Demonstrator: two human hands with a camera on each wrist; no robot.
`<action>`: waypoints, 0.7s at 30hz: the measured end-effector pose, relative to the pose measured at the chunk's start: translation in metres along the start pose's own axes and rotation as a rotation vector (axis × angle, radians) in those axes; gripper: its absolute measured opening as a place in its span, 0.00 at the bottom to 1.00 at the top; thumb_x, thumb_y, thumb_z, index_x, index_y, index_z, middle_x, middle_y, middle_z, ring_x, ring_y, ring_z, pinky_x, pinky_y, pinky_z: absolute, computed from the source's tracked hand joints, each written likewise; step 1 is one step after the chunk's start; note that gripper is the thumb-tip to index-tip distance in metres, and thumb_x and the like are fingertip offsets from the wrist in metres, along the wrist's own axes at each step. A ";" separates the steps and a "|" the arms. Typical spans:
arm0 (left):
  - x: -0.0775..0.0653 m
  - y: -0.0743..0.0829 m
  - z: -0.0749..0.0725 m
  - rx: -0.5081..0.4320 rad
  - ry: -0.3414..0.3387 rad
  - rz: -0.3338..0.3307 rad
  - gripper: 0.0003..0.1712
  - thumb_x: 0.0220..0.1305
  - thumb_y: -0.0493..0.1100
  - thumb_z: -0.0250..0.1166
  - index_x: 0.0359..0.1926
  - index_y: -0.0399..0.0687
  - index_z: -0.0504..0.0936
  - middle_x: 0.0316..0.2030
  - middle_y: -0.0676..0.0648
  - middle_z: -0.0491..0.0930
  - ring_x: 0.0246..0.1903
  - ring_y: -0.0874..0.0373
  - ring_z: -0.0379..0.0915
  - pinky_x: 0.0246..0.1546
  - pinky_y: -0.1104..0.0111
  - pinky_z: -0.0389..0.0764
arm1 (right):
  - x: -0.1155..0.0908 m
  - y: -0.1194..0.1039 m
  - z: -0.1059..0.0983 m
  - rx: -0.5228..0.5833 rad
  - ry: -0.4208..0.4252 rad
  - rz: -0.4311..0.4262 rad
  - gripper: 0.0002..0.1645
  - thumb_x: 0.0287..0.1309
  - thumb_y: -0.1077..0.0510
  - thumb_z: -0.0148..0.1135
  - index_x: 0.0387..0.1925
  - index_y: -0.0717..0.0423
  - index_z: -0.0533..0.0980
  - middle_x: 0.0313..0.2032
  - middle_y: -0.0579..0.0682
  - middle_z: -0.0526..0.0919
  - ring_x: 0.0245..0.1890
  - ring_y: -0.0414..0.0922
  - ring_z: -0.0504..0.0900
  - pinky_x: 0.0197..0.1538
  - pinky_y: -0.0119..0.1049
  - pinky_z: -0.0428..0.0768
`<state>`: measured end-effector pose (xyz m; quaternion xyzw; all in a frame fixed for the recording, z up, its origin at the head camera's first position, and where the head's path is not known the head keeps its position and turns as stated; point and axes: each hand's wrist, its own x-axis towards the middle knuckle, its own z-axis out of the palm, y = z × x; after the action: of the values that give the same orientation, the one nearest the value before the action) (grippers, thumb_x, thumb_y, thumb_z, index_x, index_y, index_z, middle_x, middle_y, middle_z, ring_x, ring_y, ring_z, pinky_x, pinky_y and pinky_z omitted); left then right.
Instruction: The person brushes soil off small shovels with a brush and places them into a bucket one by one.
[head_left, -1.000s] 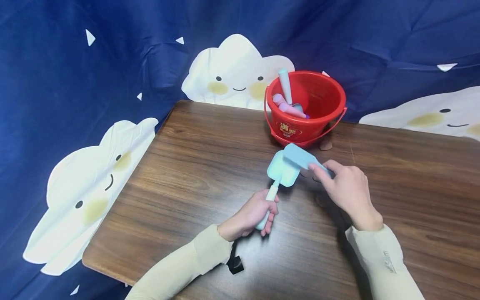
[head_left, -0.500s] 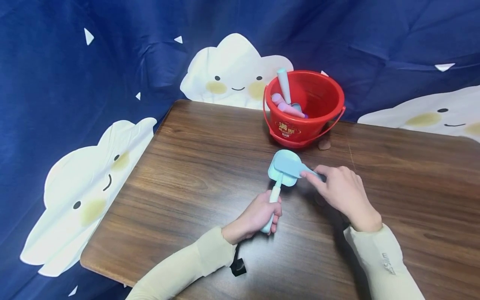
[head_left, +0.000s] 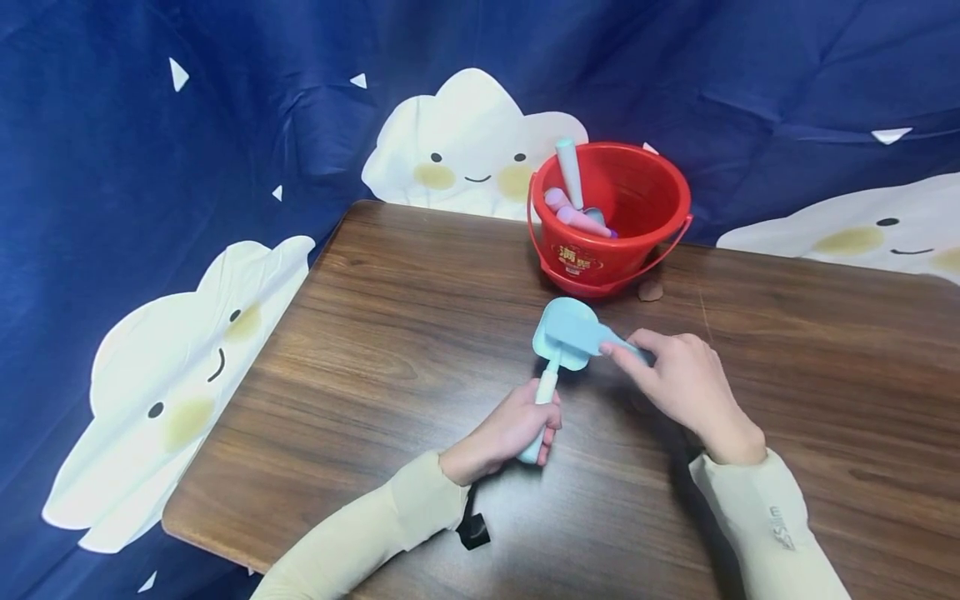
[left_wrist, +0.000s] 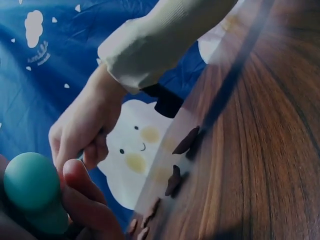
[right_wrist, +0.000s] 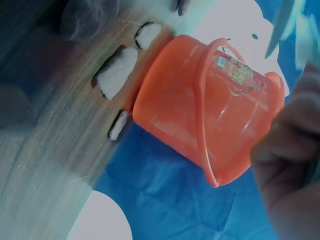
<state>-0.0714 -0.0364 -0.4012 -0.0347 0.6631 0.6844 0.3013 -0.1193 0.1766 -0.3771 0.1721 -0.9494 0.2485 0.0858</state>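
In the head view my left hand [head_left: 517, 427] grips the handle of a pale mint toy shovel [head_left: 566, 310], its blade pointing away toward the bucket. Its rounded handle end [left_wrist: 31, 181] pokes out of the fist in the left wrist view. My right hand [head_left: 686, 379] pinches the handle of a light blue toy spade [head_left: 579, 332], thumb along it. The blue blade lies across the mint blade and hides part of it. Behind both blades stands a red bucket [head_left: 615, 265] with its handle hanging down in front.
Toy tool handles, pink [head_left: 583, 221] and pale blue [head_left: 570, 177], lean inside the bucket. Several bark-like brown pieces [left_wrist: 187, 141] lie on the wooden table [head_left: 390, 350], one beside the bucket's base. A blue cloth with clouds hangs behind and left of the table.
The right hand has brought the blue spade down and left, from the mint blade's upper right edge to across its middle. The left hand has shifted only slightly.
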 end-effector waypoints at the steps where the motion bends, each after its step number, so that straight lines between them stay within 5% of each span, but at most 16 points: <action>1: 0.000 0.000 0.000 0.004 0.002 0.001 0.13 0.50 0.30 0.52 0.40 0.40 0.65 0.15 0.51 0.66 0.09 0.60 0.62 0.08 0.72 0.70 | -0.001 0.000 0.000 0.009 -0.034 -0.017 0.16 0.59 0.42 0.63 0.28 0.49 0.82 0.10 0.40 0.66 0.14 0.39 0.63 0.20 0.31 0.62; 9: 0.002 -0.001 -0.002 0.075 0.021 0.039 0.06 0.58 0.32 0.51 0.37 0.43 0.66 0.14 0.51 0.66 0.07 0.61 0.62 0.09 0.73 0.69 | -0.001 -0.001 0.001 0.017 -0.134 -0.010 0.18 0.60 0.40 0.60 0.25 0.46 0.80 0.12 0.41 0.63 0.15 0.39 0.62 0.20 0.31 0.62; 21: -0.002 -0.001 0.001 0.122 0.007 0.062 0.05 0.57 0.32 0.51 0.34 0.44 0.67 0.13 0.52 0.67 0.07 0.61 0.63 0.08 0.74 0.69 | 0.002 0.002 -0.002 -0.053 0.019 0.069 0.23 0.59 0.36 0.60 0.31 0.51 0.82 0.09 0.42 0.68 0.15 0.42 0.66 0.17 0.34 0.61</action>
<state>-0.0685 -0.0364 -0.4012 0.0020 0.7055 0.6515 0.2791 -0.1219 0.1786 -0.3760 0.1348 -0.9601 0.2277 0.0907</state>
